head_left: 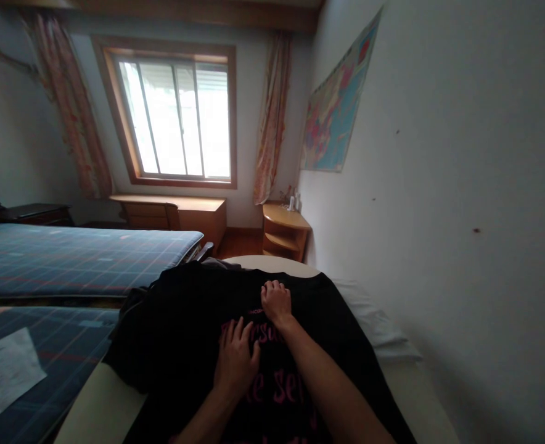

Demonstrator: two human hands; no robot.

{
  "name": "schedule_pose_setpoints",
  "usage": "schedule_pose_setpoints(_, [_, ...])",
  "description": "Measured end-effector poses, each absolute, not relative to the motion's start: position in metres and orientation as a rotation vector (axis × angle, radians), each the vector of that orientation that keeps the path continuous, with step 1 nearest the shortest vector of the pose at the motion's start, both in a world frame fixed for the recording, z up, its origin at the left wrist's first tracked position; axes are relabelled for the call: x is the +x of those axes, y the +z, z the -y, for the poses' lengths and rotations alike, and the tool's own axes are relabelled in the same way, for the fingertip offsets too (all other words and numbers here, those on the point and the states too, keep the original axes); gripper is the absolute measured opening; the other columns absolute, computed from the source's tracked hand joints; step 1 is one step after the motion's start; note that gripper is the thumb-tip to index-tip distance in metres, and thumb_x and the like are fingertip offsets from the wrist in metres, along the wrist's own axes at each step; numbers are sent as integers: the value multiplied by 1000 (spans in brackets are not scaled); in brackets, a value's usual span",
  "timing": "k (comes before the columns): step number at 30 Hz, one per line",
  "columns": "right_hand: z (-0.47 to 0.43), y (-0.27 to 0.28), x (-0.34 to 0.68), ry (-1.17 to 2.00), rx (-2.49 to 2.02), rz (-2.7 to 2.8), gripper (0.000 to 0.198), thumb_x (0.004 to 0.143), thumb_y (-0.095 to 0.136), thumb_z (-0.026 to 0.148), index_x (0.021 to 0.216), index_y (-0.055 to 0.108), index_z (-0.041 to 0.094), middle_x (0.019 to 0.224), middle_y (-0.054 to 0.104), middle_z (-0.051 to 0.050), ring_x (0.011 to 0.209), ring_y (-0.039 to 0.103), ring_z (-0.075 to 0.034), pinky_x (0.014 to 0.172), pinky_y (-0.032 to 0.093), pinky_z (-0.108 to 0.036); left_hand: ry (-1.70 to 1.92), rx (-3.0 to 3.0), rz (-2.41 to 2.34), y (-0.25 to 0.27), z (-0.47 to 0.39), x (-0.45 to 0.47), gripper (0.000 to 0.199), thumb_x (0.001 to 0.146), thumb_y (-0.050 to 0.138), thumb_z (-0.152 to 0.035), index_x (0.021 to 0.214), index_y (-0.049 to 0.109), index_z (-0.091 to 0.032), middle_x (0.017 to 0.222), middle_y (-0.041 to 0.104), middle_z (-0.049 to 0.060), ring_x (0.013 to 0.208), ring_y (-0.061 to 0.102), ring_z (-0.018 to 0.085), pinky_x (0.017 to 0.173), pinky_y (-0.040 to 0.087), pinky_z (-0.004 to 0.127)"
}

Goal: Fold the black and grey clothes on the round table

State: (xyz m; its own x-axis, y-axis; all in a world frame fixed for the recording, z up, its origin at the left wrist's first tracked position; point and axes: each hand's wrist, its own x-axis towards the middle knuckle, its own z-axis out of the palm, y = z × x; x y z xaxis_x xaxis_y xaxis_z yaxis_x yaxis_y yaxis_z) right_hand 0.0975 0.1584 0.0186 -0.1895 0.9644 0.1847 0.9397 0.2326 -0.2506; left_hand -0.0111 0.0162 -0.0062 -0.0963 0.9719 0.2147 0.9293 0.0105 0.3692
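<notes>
A black T-shirt (180, 345) with pink lettering lies spread over a cream, round-edged surface (277, 264). Its far edge and one shoulder reach close to the end of that surface, and dark cloth bunches on the left side. My left hand (237, 361) rests palm down on the printed front, fingers spread and holding nothing. Farther forward and to the right, my right hand (277, 301) lies on the shirt near the neck area. Its fingers are slightly bent over the fabric, with no fold visible in them. My right forearm covers part of the lettering.
White cloth (374, 317) lies along the right, by the wall. On the left are plaid mattresses (78, 259) with a paper sheet (8, 373) on the nearer one. A corner shelf (284, 222) and a wooden desk (198, 209) stand beyond, near the window.
</notes>
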Motion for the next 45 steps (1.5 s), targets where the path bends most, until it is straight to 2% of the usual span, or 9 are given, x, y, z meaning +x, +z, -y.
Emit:
schedule_pose_setpoints(8, [-144, 17, 179, 216, -1573, 2462, 50, 101, 33, 45, 146, 44, 26, 156, 38, -4, 144, 31, -21, 115, 22, -37, 455, 2169, -2115, 0, -10, -10, 62, 88, 53, -46, 147, 46, -28, 159, 32, 9, 147, 23, 38, 117, 19, 54])
schedule_pose_setpoints(11, [-128, 25, 201, 33, -1547, 2415, 45, 99, 37, 35, 140, 51, 22, 150, 46, -8, 138, 38, -21, 115, 21, -38, 416, 2188, -2113, 1, -9, -10, 64, 89, 50, -51, 148, 44, -28, 160, 31, 9, 147, 21, 39, 118, 15, 55])
schedule_pose_setpoints(15, [-108, 35, 224, -130, -1797, 2353, 46, 91, 53, 39, 131, 58, 17, 136, 57, -15, 124, 50, -29, 102, 37, -40, 400, 2191, -2123, 0, -9, -11, 64, 89, 50, -51, 148, 44, -27, 159, 30, 11, 147, 22, 39, 118, 15, 55])
schedule_pose_setpoints(22, [-88, 42, 239, -138, -1880, 2421, 26, 93, 52, 35, 105, 68, 19, 107, 67, -12, 102, 61, -25, 86, 43, -33, 402, 2177, -2130, 1, -9, -10, 64, 89, 49, -51, 148, 44, -28, 160, 31, 9, 147, 23, 37, 117, 18, 53])
schedule_pose_setpoints(25, [-84, 39, 232, -134, -1910, 2338, 35, 91, 55, 47, 108, 65, 19, 108, 67, -13, 100, 62, -27, 86, 44, -35, 400, 2179, -2137, 1, -9, -10, 64, 89, 49, -51, 148, 44, -28, 159, 32, 9, 147, 22, 37, 117, 19, 53])
schedule_pose_setpoints(33, [-100, 49, 237, 17, -2028, 2003, 25, 92, 47, 31, 108, 63, 20, 101, 71, -10, 92, 68, -23, 77, 46, -30, 412, 2179, -2116, 0, -9, -11, 65, 89, 48, -51, 149, 43, -26, 159, 31, 11, 147, 22, 37, 117, 18, 54])
schedule_pose_setpoints(36, [-107, 62, 258, 96, -1903, 1778, 35, 89, 48, 23, 123, 58, 19, 104, 72, -9, 96, 67, -22, 83, 47, -28, 405, 2186, -2124, 1, -9, -10, 64, 89, 48, -51, 148, 44, -26, 159, 32, 11, 147, 23, 37, 117, 19, 54])
schedule_pose_setpoints(40, [-110, 73, 282, 121, -1707, 1759, 69, 79, 47, 9, 146, 38, 22, 130, 63, -7, 112, 62, -20, 97, 44, -28, 396, 2195, -2132, 2, -8, -9, 64, 89, 48, -51, 148, 44, -26, 159, 32, 12, 147, 23, 37, 116, 19, 53])
schedule_pose_setpoints(45, [-111, 72, 295, 143, -1664, 1800, 58, 74, 44, 6, 128, 56, 21, 130, 62, -6, 121, 56, -18, 108, 38, -30, 411, 2187, -2134, 1, -8, -10, 64, 89, 48, -51, 148, 43, -27, 159, 32, 10, 147, 23, 37, 115, 22, 53])
